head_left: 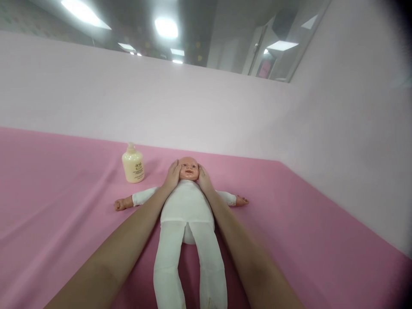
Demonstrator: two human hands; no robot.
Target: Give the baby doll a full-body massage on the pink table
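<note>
A baby doll (187, 201) with a soft white cloth body lies on its back, its arms spread out to the sides and its legs toward me. My left hand (173, 175) rests along the left side of the doll's head (189, 168), fingers stretched out against the cheek and temple. On the opposite side, my right hand (205, 178) lies flat against the other cheek in the same way. Between my hands the doll's face looks up uncovered. My forearms pass over the doll's upper arms and partly hide them.
A pale yellow pump bottle (133, 165) stands upright to the left of the doll's head. Under everything is a pink padded surface (64, 184), creased at the left. A white wall (180, 107) rises behind it and along the right, with a reflective window or mirror (193, 34) above.
</note>
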